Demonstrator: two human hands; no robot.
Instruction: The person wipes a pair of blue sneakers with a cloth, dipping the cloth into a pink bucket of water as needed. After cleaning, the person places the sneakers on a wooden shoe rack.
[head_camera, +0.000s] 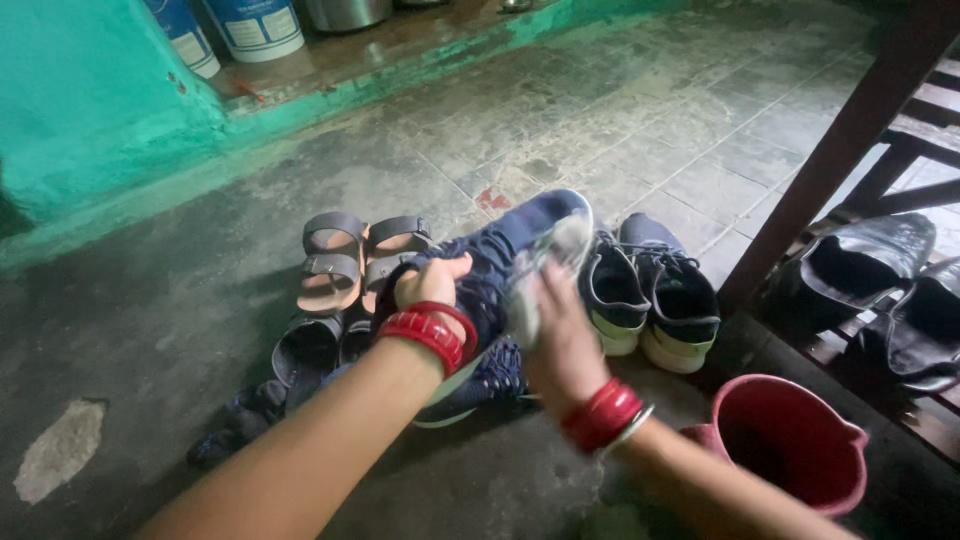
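The floor (620, 130) is grey, worn tile and concrete, and it carries everything here. A green wall (90, 110) stands at its far left edge, with a low green ledge running along behind the shoes. A dark wooden frame (850, 140) slants down to the floor to the right of the blue shoe, and black shoes (870, 260) sit past its foot.

The blue shoe (500, 260) is the landmark: a navy knit sneaker, held up off the floor at mid-scene, toe pointing away and up. The red bucket (790, 440) stands on the floor to its lower right, close to the right forearm. A pair of dark sneakers (650, 295) with pale soles rests just right of the blue shoe. Brown sandals (350, 260) with grey straps lie just left of it, and dark slippers (305, 350) lie below those. A second blue shoe (480, 385) lies on the floor directly beneath the held one.

The left hand (432, 285) is closed around the blue shoe's heel end, fingers curled over its collar. The right hand (560, 330) is blurred; it presses a pale cloth (540, 270) against the shoe's side, fingers folded over it. Red bangles (430, 335) ring both wrists.
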